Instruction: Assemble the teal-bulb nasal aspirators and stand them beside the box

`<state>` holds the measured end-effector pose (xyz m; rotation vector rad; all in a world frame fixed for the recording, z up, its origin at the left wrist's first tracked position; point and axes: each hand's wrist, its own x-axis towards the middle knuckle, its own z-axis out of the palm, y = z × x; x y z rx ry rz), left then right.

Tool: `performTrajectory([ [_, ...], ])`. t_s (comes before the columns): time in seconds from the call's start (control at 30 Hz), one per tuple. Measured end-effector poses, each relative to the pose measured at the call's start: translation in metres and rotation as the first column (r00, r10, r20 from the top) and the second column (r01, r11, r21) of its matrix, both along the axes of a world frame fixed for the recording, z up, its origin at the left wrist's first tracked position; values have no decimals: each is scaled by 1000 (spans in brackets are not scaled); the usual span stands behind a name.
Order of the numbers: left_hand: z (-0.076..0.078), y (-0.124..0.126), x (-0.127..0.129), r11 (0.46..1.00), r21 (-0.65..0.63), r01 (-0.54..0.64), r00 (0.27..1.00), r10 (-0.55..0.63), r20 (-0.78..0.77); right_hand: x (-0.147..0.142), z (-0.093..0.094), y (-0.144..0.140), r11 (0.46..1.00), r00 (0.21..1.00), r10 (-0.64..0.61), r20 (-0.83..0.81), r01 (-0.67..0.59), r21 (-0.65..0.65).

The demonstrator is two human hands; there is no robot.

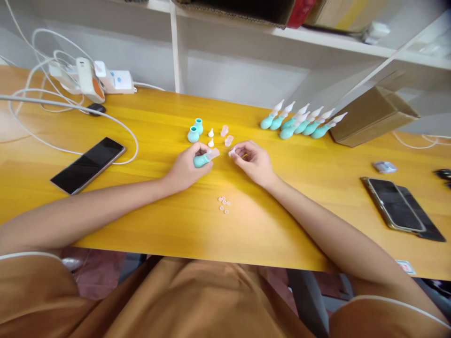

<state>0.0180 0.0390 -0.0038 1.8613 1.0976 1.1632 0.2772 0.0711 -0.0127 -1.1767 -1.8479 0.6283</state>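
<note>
My left hand [183, 170] is closed around a teal squeeze bulb [200, 161]. A clear pinkish plastic connector [214, 153] sticks out of the bulb's neck, pointing right. Just across from it, my right hand [258, 164] pinches a small whitish piece [231, 152], mostly covered by the fingertips. Beyond my hands stand two loose teal bulbs [193, 134] with open necks, two small white pointed tips [211, 142] and two clear connectors [229, 141]. Several tiny pale rings [224, 202] lie on the wooden table nearer to me.
At the back right, several teal bulbs with white nozzles [299, 123] lie in a group beside a cardboard box [375, 115]. A phone [88, 165], white cables and a power strip [121, 81] occupy the left. More phones [396, 204] lie at right, below a small packet [384, 167].
</note>
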Motion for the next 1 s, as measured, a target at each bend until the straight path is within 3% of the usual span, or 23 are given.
performTrajectory([
  [0.27,0,-1,-4,999,29,-38,999,37,38,-44,17,11,986,973,102,207,-126,108],
  [0.43,-2,1,-3,999,24,-34,999,33,17,-60,9,22,991,942,114,315,-129,27],
  [0.6,-7,5,-2,998,24,-62,998,62,2,-53,9,22,992,963,123,238,-126,-2],
  [0.77,-5,2,-2,998,17,-56,998,56,3,-48,27,11,998,999,34,1,-34,54],
  [0.9,-1,-4,-3,999,33,-21,999,23,-49,-61,37,-13,976,973,217,74,-214,-37],
  [1.0,1,-6,-4,999,30,16,995,-14,-94,-71,35,-26,957,958,274,84,-263,-119],
])
